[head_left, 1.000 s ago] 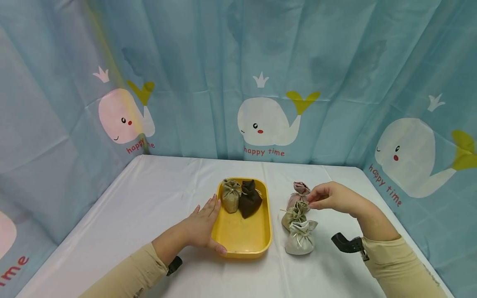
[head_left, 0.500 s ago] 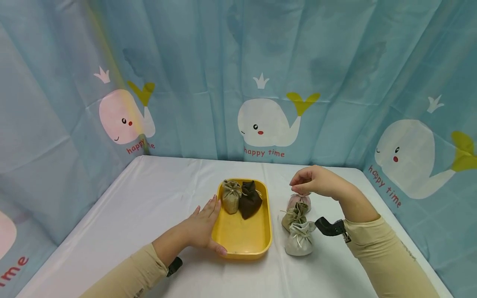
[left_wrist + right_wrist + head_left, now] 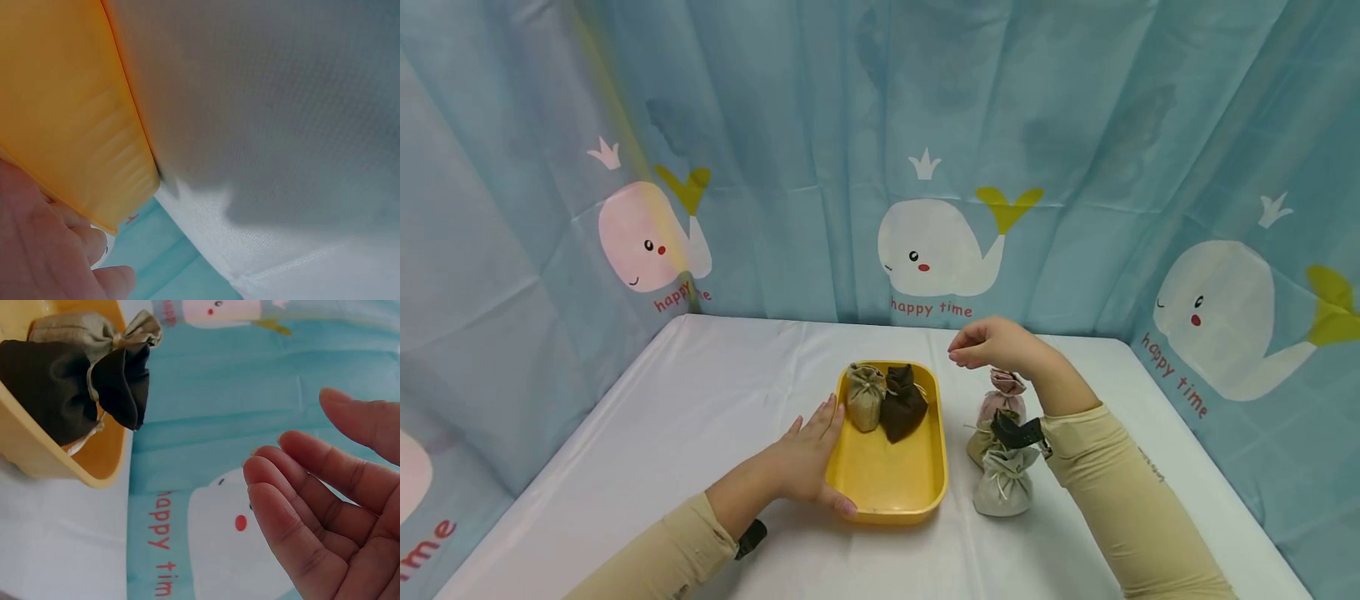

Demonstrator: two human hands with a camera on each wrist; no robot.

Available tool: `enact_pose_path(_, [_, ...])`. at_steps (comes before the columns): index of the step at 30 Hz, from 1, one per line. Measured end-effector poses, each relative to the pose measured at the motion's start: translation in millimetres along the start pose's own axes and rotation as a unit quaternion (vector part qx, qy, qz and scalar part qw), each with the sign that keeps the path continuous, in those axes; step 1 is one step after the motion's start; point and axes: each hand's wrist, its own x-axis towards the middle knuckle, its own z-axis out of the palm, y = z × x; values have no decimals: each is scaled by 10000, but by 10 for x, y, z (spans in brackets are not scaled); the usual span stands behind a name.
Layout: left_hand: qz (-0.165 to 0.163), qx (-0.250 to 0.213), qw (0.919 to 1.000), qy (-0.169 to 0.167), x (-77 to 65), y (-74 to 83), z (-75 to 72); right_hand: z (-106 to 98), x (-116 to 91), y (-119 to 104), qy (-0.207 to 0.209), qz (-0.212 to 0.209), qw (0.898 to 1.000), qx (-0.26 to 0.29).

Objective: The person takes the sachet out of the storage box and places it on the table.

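A yellow tray (image 3: 887, 483) stands mid-table, with a tan drawstring pouch (image 3: 865, 407) and a dark brown pouch (image 3: 902, 408) side by side at its far end. My left hand (image 3: 805, 450) rests along the tray's left rim, fingers straight. Above the table, beyond the tray's far right corner, hovers my right hand (image 3: 996, 343), holding nothing. In the right wrist view its fingers (image 3: 312, 475) are slightly bent, the thumb apart. Right of the tray stand a pink pouch (image 3: 1002, 406), a green pouch (image 3: 977, 446) partly hidden by the wrist camera, and a pale grey pouch (image 3: 1002, 492).
A white cloth (image 3: 715, 392) covers the table. Blue curtains (image 3: 820, 167) with printed whales surround its back and sides. A black wrist camera (image 3: 1018, 433) on the right arm hangs over the pouches.
My right hand has moved from beside the pink and green pouches, over the pink one, left and away toward the tray's far end, carrying nothing. The left hand, tray and pouches have stayed put.
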Motion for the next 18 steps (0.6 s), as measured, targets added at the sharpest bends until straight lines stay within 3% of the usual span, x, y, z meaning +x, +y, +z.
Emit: enact_pose_path(18, [3,67,10000,-7,4,2,3,269,522,86,278,645,9961,537])
